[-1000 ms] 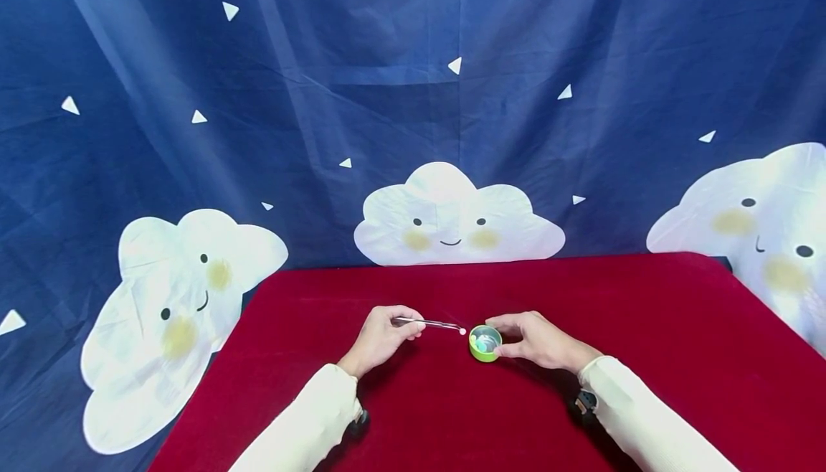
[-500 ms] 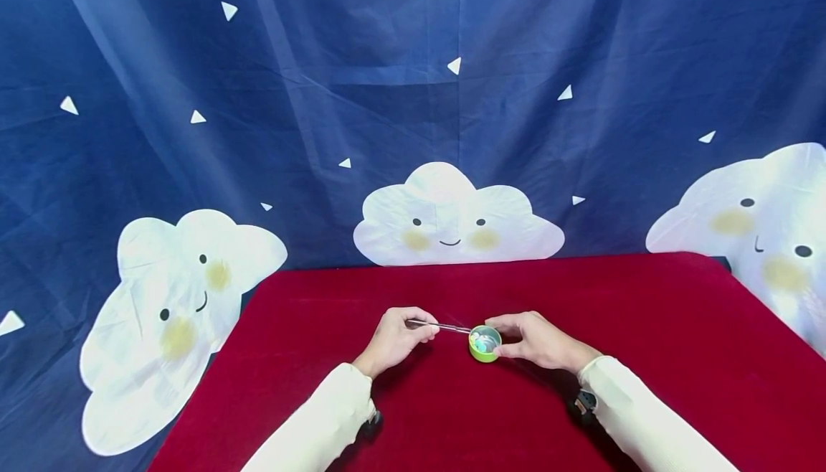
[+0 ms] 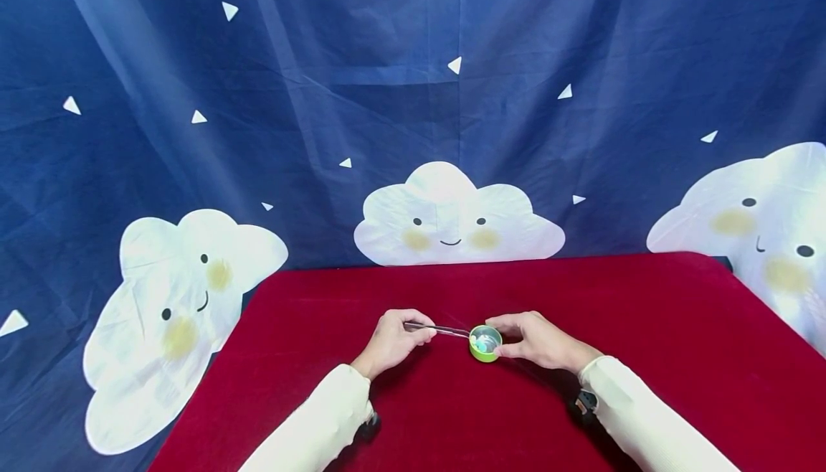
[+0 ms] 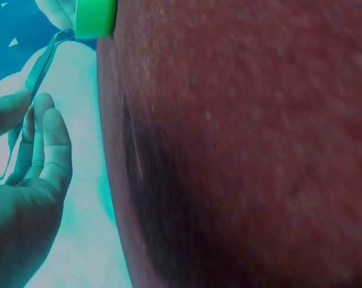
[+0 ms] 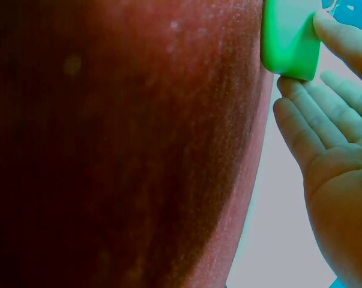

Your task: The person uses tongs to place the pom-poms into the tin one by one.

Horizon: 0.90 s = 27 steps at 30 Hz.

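Observation:
My left hand [image 3: 393,341] pinches a pair of metal tweezers [image 3: 448,331] between thumb and fingers. The tweezers' tips reach the left rim of a small round green tin [image 3: 484,357]; whether a ball sits between them cannot be made out. Several small pale, yellow and mint pieces [image 3: 480,345] lie inside the tin. From the other side, my right hand [image 3: 543,341] holds the tin between thumb and fingers, upright on the cloth. In the left wrist view the tweezers [image 4: 42,66] point up to the tin [image 4: 95,19]. The right wrist view shows my thumb against the tin's wall [image 5: 292,45].
A red cloth [image 3: 490,414] covers the table. Behind its far edge hangs a dark blue curtain [image 3: 400,120] with white clouds and triangles.
My left hand moved right, bringing the tweezers to the tin. A small pale ball at their tips one second ago is no longer seen there. My right hand and the tin stayed still.

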Each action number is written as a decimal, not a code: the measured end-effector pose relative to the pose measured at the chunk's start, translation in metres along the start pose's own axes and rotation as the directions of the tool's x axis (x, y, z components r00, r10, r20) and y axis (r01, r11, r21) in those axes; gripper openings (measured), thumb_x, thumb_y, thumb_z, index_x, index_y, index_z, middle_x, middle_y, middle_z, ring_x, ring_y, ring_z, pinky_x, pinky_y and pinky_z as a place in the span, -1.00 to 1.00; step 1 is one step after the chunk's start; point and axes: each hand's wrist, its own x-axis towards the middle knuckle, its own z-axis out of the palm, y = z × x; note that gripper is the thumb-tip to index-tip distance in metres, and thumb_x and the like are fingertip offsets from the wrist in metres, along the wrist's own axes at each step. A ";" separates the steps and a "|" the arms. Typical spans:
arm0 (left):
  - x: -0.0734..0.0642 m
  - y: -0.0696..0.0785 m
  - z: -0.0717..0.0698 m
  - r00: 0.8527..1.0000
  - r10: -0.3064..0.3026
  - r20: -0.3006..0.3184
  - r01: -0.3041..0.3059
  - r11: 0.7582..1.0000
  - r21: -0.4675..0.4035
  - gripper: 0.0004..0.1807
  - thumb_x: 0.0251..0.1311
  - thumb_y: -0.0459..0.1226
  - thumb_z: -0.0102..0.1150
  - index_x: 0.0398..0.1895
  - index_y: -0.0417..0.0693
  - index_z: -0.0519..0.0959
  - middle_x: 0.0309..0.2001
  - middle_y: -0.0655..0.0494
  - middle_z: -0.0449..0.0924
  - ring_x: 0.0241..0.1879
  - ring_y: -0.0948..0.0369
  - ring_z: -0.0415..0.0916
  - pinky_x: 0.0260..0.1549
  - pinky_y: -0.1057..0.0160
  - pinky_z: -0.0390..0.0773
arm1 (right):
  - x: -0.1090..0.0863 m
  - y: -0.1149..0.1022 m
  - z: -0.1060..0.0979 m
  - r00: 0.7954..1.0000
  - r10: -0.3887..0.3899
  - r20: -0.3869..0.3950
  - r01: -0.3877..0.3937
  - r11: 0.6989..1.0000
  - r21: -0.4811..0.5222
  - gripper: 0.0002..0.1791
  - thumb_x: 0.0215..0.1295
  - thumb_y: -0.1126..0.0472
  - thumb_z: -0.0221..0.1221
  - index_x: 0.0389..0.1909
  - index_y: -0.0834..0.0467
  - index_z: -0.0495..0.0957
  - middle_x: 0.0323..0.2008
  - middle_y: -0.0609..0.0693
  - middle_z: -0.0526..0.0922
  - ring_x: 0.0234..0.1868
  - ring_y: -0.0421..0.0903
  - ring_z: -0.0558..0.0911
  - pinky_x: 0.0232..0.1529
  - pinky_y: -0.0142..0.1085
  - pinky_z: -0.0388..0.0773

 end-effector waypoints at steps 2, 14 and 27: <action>-0.001 -0.001 -0.003 1.000 -0.002 -0.009 0.002 1.000 -0.003 -0.92 0.14 -0.41 0.39 -0.29 -0.20 0.73 -0.47 0.02 0.69 -0.46 0.10 0.64 -0.40 0.33 0.64 | 0.000 0.000 0.000 1.000 0.003 0.000 -0.003 1.000 -0.009 -0.39 0.17 0.25 0.42 0.20 0.42 0.49 0.02 0.20 0.68 0.03 0.07 0.67 0.08 -0.02 0.56; -0.026 0.029 -0.033 1.000 -0.018 0.001 0.018 0.998 -0.055 -0.91 0.17 -0.53 0.28 -0.26 -0.42 0.66 -0.41 -0.28 0.68 -0.32 -0.30 0.61 -0.30 0.15 0.69 | -0.001 0.000 0.000 1.000 0.026 0.004 -0.026 0.999 -0.028 -0.38 0.19 0.21 0.41 0.22 0.39 0.49 0.04 0.17 0.68 0.06 0.08 0.66 0.09 -0.05 0.56; -0.042 -0.017 -0.075 0.995 -0.098 -0.023 0.096 0.992 -0.083 -0.83 0.20 -0.38 0.36 -0.17 -0.28 0.69 -0.32 -0.27 0.69 -0.32 -0.08 0.66 -0.42 0.00 0.69 | -0.001 0.001 0.001 1.000 0.000 -0.008 0.000 1.000 -0.001 -0.40 0.19 0.24 0.41 0.20 0.43 0.49 0.03 0.19 0.68 0.06 0.08 0.67 0.08 -0.10 0.58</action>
